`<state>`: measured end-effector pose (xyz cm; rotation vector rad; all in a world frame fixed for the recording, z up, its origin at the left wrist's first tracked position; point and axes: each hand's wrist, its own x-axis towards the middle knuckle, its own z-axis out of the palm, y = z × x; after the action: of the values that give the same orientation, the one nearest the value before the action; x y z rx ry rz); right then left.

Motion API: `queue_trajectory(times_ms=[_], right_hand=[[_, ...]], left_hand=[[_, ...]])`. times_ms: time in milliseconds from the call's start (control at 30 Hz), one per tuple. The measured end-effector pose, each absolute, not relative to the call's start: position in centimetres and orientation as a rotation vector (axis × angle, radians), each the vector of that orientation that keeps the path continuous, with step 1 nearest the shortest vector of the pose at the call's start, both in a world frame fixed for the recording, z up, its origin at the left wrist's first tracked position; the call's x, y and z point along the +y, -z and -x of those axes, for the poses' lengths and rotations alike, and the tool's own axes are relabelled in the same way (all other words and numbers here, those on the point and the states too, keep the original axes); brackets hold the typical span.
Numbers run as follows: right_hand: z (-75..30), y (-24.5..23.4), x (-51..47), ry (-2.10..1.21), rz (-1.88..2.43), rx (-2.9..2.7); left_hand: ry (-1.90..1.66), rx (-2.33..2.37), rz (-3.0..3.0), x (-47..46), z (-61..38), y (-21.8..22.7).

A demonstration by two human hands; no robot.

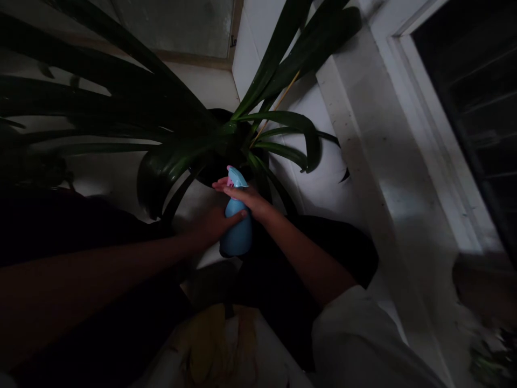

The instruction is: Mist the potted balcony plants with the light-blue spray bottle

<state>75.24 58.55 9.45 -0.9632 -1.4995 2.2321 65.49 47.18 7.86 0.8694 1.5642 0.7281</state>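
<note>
A blue spray bottle (237,237) with a light blue and pink spray head is held upright in the middle of the head view. My left hand (220,223) wraps round the body of the bottle, its thumb lying across the front. At the neck, just below the spray head, my right hand (246,195) grips the bottle, with some fingertips reaching out past the trigger side. Right beyond the bottle stands a potted plant (230,132) with long, broad green leaves. Its dark pot (205,172) is mostly hidden by leaves and shadow.
Leaves spread far to the left and up to the right. A wood-framed glass pane (181,27) is behind the plant. White tiles (323,188) and a pale ledge (375,178) run along the right, beside a window frame (444,140). The scene is dim.
</note>
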Motion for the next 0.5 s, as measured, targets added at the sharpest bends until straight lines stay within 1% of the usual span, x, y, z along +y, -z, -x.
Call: queue_trajectory(times_ms=[233, 367, 500], right_hand=[[-75.3, -9.1, 58.0, -2.189, 1.056, -1.507], [-75.1, -8.3, 58.1, -2.224, 1.059, -1.452], [-75.0, -8.0, 57.9, -2.206, 1.194, -1.413]], left_hand=[[-0.789, 1.527, -0.892, 47.3, -65.1, -7.2], [-0.826, 1.451, -0.776, 47.1, -65.2, -6.6], [-0.873, 1.411, -0.740, 46.9, -65.2, -5.3]])
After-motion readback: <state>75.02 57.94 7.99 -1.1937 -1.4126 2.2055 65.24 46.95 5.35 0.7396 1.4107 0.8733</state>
